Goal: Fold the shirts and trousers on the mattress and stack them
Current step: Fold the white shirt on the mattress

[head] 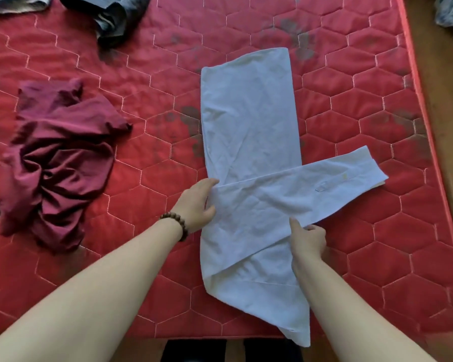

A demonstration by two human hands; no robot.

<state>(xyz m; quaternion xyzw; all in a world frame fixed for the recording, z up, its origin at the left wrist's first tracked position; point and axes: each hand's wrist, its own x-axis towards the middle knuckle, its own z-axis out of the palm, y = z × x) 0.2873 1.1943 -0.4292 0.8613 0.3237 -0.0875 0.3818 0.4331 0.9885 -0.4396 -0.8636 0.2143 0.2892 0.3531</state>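
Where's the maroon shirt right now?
In the head view, the maroon shirt lies crumpled on the mattress, left of the white shirt and beyond the left hand.

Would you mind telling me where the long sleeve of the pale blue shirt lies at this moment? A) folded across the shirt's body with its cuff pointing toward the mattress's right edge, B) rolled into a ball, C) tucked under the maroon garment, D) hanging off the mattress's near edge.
A: the sleeve crosses the pale blue shirt, its cuff lying toward the right edge of the mattress.
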